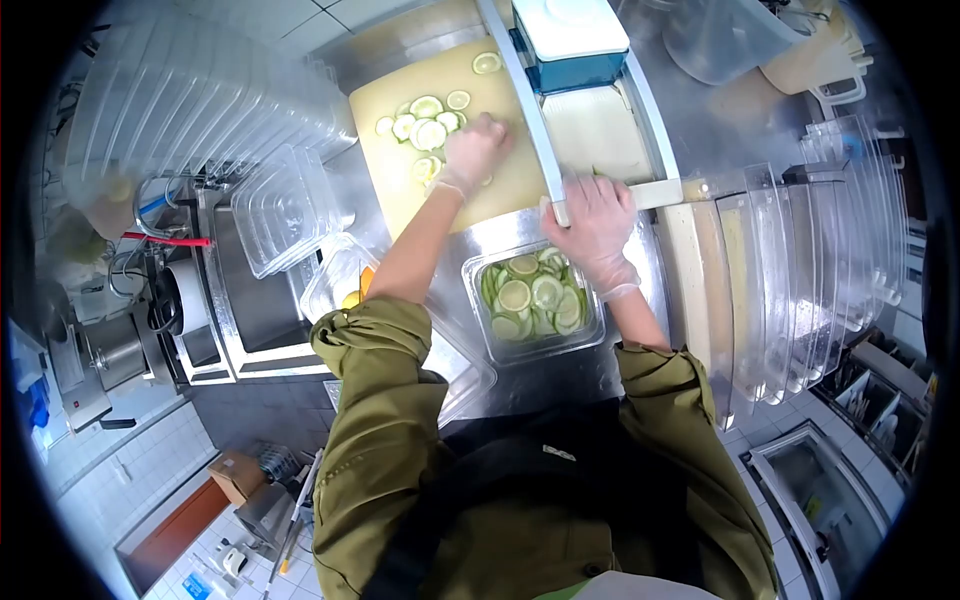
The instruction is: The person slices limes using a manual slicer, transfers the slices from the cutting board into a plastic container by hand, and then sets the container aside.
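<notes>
My left hand [476,150], in a clear glove, is over the yellow cutting board [400,205], right beside a group of pale green citrus slices [428,133]. Its fingers are curled, and what they hold, if anything, is hidden. My right hand [597,225], gloved too, has its fingers wrapped over the near end of a white slicer frame [660,193]. A white-topped teal block [575,70] sits at the slicer's far part. Below my hands, a clear square container [535,345] holds many green-rimmed slices [547,292].
Tall stacks of clear containers [220,85] stand at the upper left. A clear lid [280,215] and yellow and orange fruit [352,298] lie left of my left forearm. Upright clear bins [790,280] line the right side. A large clear tub [715,40] is at the upper right.
</notes>
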A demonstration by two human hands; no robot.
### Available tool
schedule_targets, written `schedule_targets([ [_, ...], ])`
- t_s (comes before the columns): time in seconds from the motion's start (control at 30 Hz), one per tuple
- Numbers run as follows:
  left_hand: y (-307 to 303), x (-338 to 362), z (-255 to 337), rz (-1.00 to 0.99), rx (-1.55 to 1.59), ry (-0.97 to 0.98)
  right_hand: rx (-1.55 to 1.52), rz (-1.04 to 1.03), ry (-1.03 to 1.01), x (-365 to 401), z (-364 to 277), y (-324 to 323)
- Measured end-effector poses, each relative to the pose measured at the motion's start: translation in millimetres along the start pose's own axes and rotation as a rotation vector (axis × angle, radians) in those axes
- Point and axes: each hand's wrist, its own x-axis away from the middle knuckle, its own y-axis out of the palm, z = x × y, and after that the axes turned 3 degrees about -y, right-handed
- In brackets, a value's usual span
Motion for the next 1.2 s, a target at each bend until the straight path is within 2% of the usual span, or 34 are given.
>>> schedule_targets([
  [0.03, -3, -4, 1, -0.051, -0.001, -0.061, -0.005, -0.003, 0.006, 0, -1, 0],
  [0.13, -19, -11, -7, 0.218, 0.421, -0.451, 0.005, -0.013, 0.015, 0, 0, -1],
  [0.23, -57, -10, -10, 0.323, 1.235, -0.767, 0.008, -0.037, 0.022, 3, 0, 2],
  [0.33, -134, 31, 39, 0.157, 1.474, -0.904, 0.005, -0.041, 0.026, 7, 1, 3],
  [0.4, -129, 84, 68, 0.016, 1.397, -0.693, -0.011, -0.03, 0.012, 5, 2, 3],
  [0.43, -122, 111, 84, -0.085, 1.247, -0.552, -0.004, -0.038, 0.017, 7, 2, 3],
  [0.47, -113, 131, 91, -0.124, 0.972, -0.125, 0.004, -0.044, 0.019, 7, 3, 4],
  [0.53, -106, 148, 108, -0.187, 0.383, 0.341, 0.004, -0.017, 0.017, 6, 2, 4],
  [0.63, -117, 153, 117, -0.164, 0.305, 0.346, -0.029, -0.015, 0.003, 4, 2, 2],
  [0.67, -126, 155, 118, -0.305, 0.366, 0.238, -0.049, 0.001, -0.001, 4, 2, 2],
  [0.77, -167, 134, 104, -0.287, 0.499, 0.28, -0.042, -0.003, -0.015, 4, 3, 1],
  [0.8, -174, 121, 91, -0.369, 0.567, 0.301, -0.031, -0.014, -0.007, 6, 4, 4],
  [0.87, -189, 85, 55, -0.599, 0.523, 0.157, -0.004, -0.038, 0.006, 11, 6, 10],
  [0.9, -151, 74, 27, -0.388, 0.519, 0.124, -0.008, -0.041, 0.005, 11, 5, 9],
  [0.93, -143, 41, 7, -0.427, 0.589, 0.043, -0.008, -0.043, 0.004, 10, 4, 8],
  [0.97, -150, 12, 2, -0.476, 0.799, -0.205, -0.002, -0.043, 0.002, 9, 4, 7],
  [1.0, -100, -27, -28, -0.316, 0.627, -0.08, -0.02, -0.008, -0.006, 6, 3, 5],
  [1.07, -55, -82, -37, -0.156, 0.279, -0.292, -0.009, 0.025, -0.016, 3, 2, 5],
  [1.17, 3, -116, -41, 0.137, 0.243, -0.148, 0.005, 0.016, -0.009, 4, 2, 7],
  [1.2, 9, -120, -39, 0.113, 0.231, -0.145, 0.002, 0.001, 0.001, 4, 3, 7],
])
